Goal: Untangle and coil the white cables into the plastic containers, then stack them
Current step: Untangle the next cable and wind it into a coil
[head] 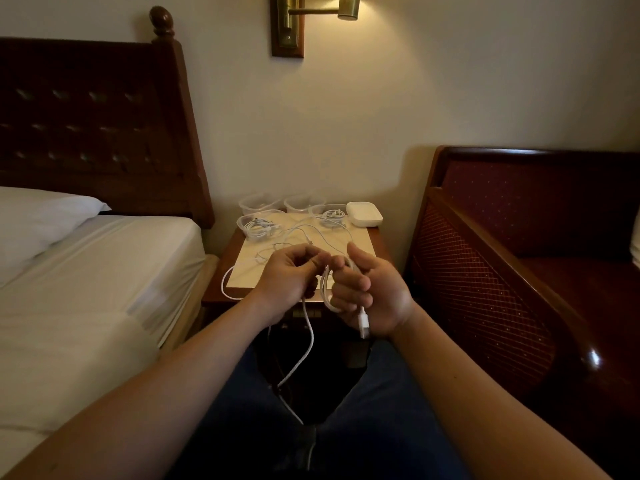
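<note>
The right hand curls round loops of a white cable. The left hand pinches it too, though its fingertips are hard to see. The cable hangs down into shadow. More cables lie in plastic containers on the small table.

A bed with white sheets and a white pillow is on the left, with a dark wooden headboard behind it. A red chair with a shiny wooden frame is on the right. A gold lamp shines on the wall above.
</note>
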A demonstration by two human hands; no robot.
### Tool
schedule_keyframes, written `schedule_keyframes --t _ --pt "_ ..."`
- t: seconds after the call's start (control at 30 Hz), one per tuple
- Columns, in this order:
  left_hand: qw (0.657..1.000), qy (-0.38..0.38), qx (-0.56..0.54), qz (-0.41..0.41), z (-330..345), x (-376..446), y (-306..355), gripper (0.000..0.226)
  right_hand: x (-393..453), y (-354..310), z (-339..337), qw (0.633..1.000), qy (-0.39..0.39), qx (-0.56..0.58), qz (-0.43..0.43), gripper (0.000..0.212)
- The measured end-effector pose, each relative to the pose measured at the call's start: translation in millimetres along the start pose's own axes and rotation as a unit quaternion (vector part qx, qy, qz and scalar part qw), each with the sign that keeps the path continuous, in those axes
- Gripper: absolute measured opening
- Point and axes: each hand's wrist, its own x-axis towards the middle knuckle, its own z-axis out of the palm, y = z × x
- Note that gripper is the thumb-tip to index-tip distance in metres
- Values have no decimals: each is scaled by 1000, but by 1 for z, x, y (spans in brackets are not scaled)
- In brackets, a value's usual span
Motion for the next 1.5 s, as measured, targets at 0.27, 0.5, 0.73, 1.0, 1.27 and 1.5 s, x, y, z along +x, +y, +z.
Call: schedule_keyframes --t 0.27,0.5,0.73,1.0,1.27,1.5 --pt "993 -43 43 -99 16 -16 -17 18 9 -3 10 946 209 -128 -215 43" --pt "914 -200 352 -19 -1 -21 7 14 3 1 -20 619 306 -700 -181 24" --pt "925 -94 343 133 -22 -5 20 10 -4 12 -25 820 241 -519 -11 60" --pt "984 -26 155 79 -10 -3 0 9 -1 12 -11 999 6 -28 33 49" --pt "997 -22 23 -66 9 -18 -28 19 3 6 14 968 159 23 -193 41" --pt "944 -177 278 -17 3 -27 -7 19 3 1 -11 694 327 -559 -315 24"
